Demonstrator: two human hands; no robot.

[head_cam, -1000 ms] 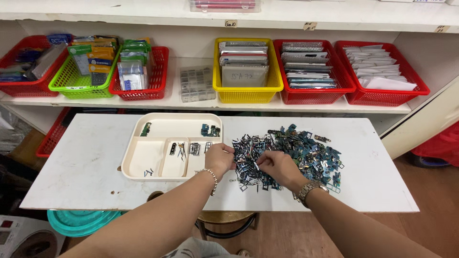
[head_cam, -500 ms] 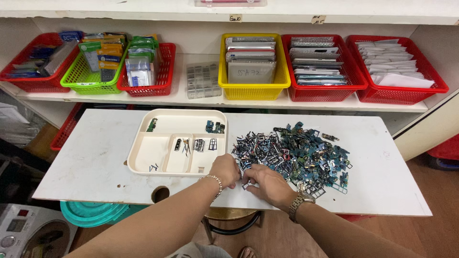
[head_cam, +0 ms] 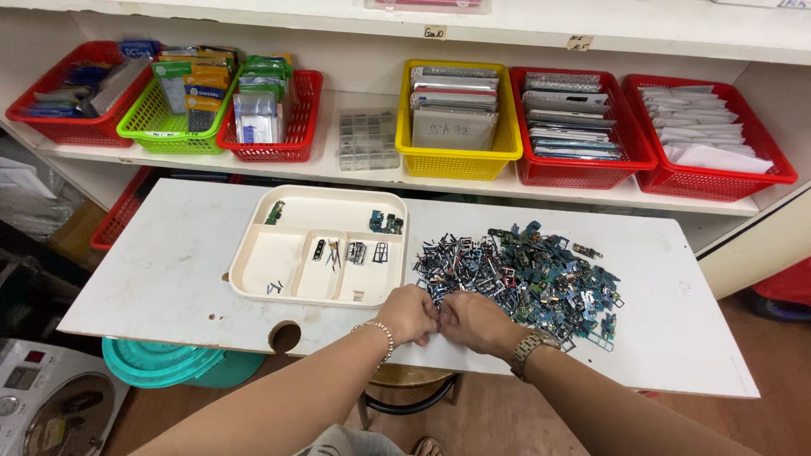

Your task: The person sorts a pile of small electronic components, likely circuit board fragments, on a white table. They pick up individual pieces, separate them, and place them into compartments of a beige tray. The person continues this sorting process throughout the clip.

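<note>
Both our hands meet at the near edge of the counter (head_cam: 169,279), just below the pile of small parts (head_cam: 524,274). Left hand (head_cam: 410,314) and right hand (head_cam: 475,323) touch fingertip to fingertip, fingers curled in, pinching something tiny btwn them; the piece itself is hidden by the fingers, so can't tell what it is. Looks like we're working one part loose or apart before sorting. To do it well imo: keep the pinch low over the counter so a slip doesn't send it to the floor, steady w/ left, pull w/ right, no twisting on thin boards. Cream sorting tray (head_cam: 253,279) sits just left of the pile, compartments partly filled w/ a few small bits, so a short reach from the grip
</note>
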